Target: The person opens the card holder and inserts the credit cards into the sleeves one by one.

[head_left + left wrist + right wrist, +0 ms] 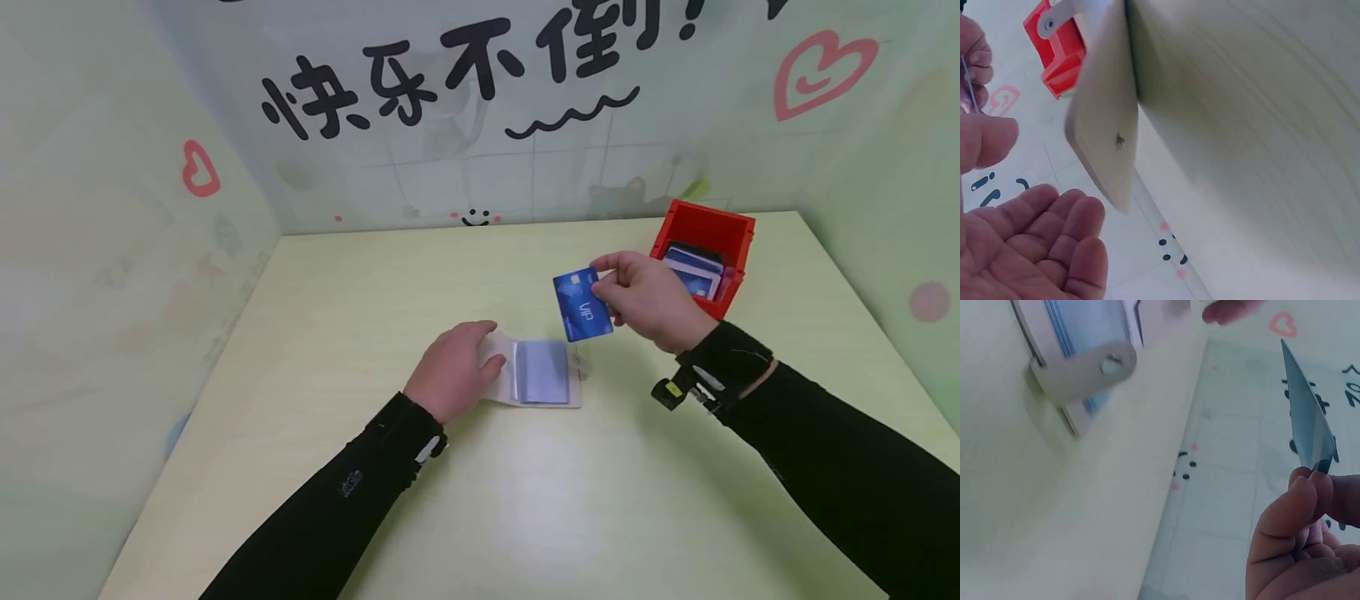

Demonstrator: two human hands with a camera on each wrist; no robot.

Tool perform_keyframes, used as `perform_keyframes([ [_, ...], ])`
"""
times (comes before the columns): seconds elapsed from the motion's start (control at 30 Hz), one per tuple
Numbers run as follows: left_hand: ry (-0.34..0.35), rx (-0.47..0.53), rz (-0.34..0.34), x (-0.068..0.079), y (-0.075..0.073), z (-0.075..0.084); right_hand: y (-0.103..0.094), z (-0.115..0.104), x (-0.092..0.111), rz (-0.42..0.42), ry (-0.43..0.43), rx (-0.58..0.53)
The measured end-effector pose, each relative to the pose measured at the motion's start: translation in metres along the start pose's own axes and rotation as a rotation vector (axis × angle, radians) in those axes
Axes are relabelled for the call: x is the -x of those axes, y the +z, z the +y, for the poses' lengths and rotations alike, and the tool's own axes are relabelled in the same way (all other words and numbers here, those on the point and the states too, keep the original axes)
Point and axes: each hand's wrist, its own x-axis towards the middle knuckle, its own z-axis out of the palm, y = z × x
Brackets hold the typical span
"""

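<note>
My right hand [651, 296] pinches a blue VIP card [581, 312] by its right edge, above the table; the right wrist view shows the card [1307, 419] nearly edge-on between thumb and fingers [1297, 500]. Below and left of it lies a pale card holder [545, 372], spread open with clear plastic sleeves. Its strap with a metal snap [1110, 365] sticks out on the right. Beside the holder's left cover is my left hand [453, 371]. In the left wrist view, its fingers [1082, 250] are loosely bent, apart from the raised cover [1107, 119].
A red bin [735, 262] with several cards and a dark item inside stands at the back right, just behind my right hand. The pale wooden table [300, 333] meets printed walls at the back and both sides.
</note>
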Motion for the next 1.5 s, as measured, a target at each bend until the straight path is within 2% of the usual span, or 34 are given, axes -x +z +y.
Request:
perform_keyframes([
  [0.23, 0.020, 0.343, -0.058, -0.002, 0.002, 0.013, 0.041, 0.006, 0.002, -0.082, 0.001, -0.040],
  [0.33, 0.014, 0.410, -0.070, -0.002, 0.004, 0.014, 0.055, 0.008, 0.002, -0.098, -0.007, -0.040],
  [0.47, -0.025, 0.451, -0.068, -0.004, 0.008, 0.012, 0.065, 0.012, 0.002, -0.113, -0.036, -0.027],
  [0.57, -0.049, 0.453, -0.052, -0.005, 0.010, 0.008, 0.068, 0.014, 0.001, -0.115, -0.071, 0.070],
  [0.67, -0.070, 0.427, -0.042, -0.006, 0.010, 0.004, 0.069, 0.018, 0.001, -0.135, -0.091, 0.229],
  [0.77, -0.100, 0.387, -0.049, -0.006, 0.009, 0.000, 0.069, 0.024, 0.001, -0.194, -0.114, 0.381],
  [0.9, -0.121, 0.317, -0.063, -0.006, 0.009, -0.004, 0.069, 0.033, 0.002, -0.271, -0.116, 0.505],
  [1.1, -0.134, 0.232, -0.075, -0.006, 0.011, -0.008, 0.069, 0.039, 0.002, -0.312, -0.117, 0.579],
  [1.5, -0.142, 0.197, -0.103, -0.010, 0.017, -0.015, 0.070, 0.045, 0.002, -0.319, -0.174, 0.654],
])
